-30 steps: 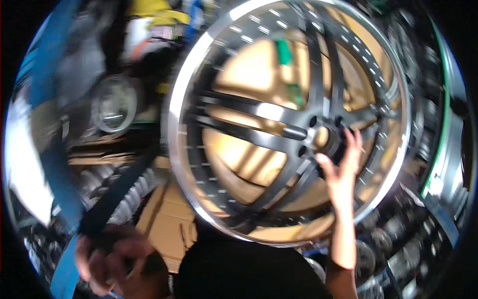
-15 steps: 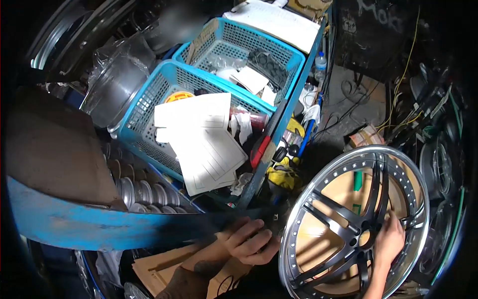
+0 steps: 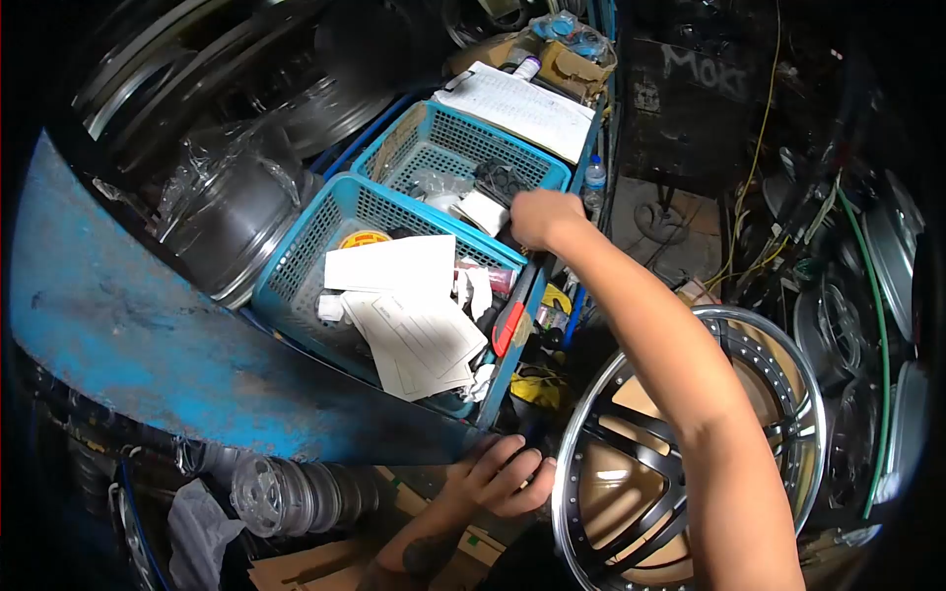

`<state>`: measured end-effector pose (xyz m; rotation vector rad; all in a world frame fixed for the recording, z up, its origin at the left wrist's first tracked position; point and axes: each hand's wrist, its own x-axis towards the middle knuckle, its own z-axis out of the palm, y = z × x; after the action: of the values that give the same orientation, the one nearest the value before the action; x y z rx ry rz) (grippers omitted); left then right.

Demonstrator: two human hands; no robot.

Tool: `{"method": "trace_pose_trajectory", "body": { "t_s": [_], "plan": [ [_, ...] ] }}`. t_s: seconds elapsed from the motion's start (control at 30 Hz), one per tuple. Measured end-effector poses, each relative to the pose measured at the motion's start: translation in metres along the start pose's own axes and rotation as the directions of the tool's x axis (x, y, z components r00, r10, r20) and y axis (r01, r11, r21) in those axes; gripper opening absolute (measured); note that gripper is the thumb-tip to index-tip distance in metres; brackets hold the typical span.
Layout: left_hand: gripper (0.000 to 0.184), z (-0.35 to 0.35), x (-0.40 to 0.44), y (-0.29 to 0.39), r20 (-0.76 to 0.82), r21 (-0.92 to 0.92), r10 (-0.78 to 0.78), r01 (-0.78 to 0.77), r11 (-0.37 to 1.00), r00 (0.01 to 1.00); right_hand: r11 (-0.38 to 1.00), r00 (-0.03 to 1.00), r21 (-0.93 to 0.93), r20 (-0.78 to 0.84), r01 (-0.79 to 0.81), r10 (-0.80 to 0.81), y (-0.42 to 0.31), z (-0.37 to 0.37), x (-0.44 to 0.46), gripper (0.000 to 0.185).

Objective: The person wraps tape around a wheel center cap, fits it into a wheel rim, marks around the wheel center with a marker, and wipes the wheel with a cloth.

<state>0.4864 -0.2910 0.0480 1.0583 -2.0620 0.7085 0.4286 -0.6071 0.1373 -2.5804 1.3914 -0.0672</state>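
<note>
A wheel rim point(image 3: 816, 419) with black spokes and a polished lip stands at the lower right, partly covered by my right forearm. My right hand point(image 3: 548, 219) reaches over the corner of the far blue basket point(image 3: 473, 135), its fingers hidden from view. That basket holds white papers and plastic wrap. My left hand point(image 3: 507, 477) is curled close to the rim's left edge, below the blue shelf's corner; what its fingers hold, if anything, is hidden. In the near blue basket point(image 3: 296, 234) lie white paper forms point(image 3: 419, 330) and a yellow roll point(image 3: 365, 238).
A red-handled tool point(image 3: 508, 329) lies along the shelf edge. The worn blue shelf beam point(image 3: 168, 335) crosses the left side. More rims point(image 3: 296, 495) are stacked below it. A water bottle point(image 3: 594, 177) stands beyond the baskets, and a green hose point(image 3: 880, 325) hangs at right.
My right hand has left the rim's spokes and moved up and left to the far basket. My left hand stays curled in nearly the same place. The view has shifted.
</note>
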Motion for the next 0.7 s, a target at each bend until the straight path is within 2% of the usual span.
{"method": "trace_pose_trajectory", "body": {
  "t_s": [0.07,0.17,0.2,0.3,0.33,0.43,0.47,0.5,0.57,0.6,0.63,0.7],
  "plan": [
    [0.023,0.002,0.001,0.001,-0.041,0.006,-0.014,0.014,1.000,0.999,0.990,0.994,-0.118,-0.084,-0.078,0.068,-0.005,0.012,0.025,0.028],
    [0.017,0.006,0.000,0.003,-0.066,0.023,-0.033,0.035,0.999,0.997,0.951,0.988,-0.266,-0.047,-0.156,0.149,-0.022,0.015,0.024,0.025],
    [0.016,0.007,0.000,0.003,-0.074,0.024,-0.032,0.034,0.999,0.997,0.936,0.984,-0.303,-0.081,-0.177,0.160,-0.022,0.023,0.027,0.023],
    [0.023,0.007,-0.001,0.002,-0.097,0.046,-0.016,0.020,0.999,0.995,0.959,0.958,-0.138,-0.184,-0.247,0.220,-0.013,0.034,0.032,0.025],
    [0.027,0.008,0.000,0.001,-0.108,0.056,-0.005,0.012,0.998,0.994,0.967,0.927,0.010,-0.281,-0.255,0.248,-0.007,0.036,0.028,0.028],
    [0.024,0.007,-0.004,-0.003,-0.156,-0.007,0.033,-0.035,0.999,0.987,0.971,0.934,0.002,-0.271,-0.240,0.232,0.001,0.008,0.009,0.036],
    [0.022,0.006,-0.001,-0.004,-0.188,-0.012,0.047,-0.050,0.999,0.981,0.973,0.945,0.073,-0.232,-0.219,0.230,0.001,-0.014,-0.007,0.043],
    [0.020,0.006,-0.002,-0.005,-0.200,-0.022,0.050,-0.056,0.998,0.979,0.978,0.941,0.107,-0.270,-0.181,0.204,0.005,-0.026,-0.016,0.043],
    [0.018,0.008,-0.003,-0.004,-0.258,-0.085,0.018,-0.042,0.995,0.966,0.974,0.897,0.228,-0.429,-0.012,0.111,0.019,-0.041,-0.034,0.040],
    [0.017,0.008,-0.003,-0.004,-0.266,-0.115,0.006,-0.038,0.993,0.964,0.990,0.827,0.138,-0.560,0.041,0.044,0.023,-0.045,-0.048,0.034],
    [0.014,0.008,-0.004,-0.002,-0.274,-0.143,-0.006,-0.034,0.989,0.962,0.989,0.800,0.118,-0.600,0.089,-0.001,0.029,-0.048,-0.064,0.033],
    [0.010,0.004,0.004,0.005,-0.285,-0.252,-0.059,-0.015,0.968,0.957,0.965,0.786,0.231,-0.616,0.126,0.044,0.040,-0.051,-0.095,0.033]
  ]
}}
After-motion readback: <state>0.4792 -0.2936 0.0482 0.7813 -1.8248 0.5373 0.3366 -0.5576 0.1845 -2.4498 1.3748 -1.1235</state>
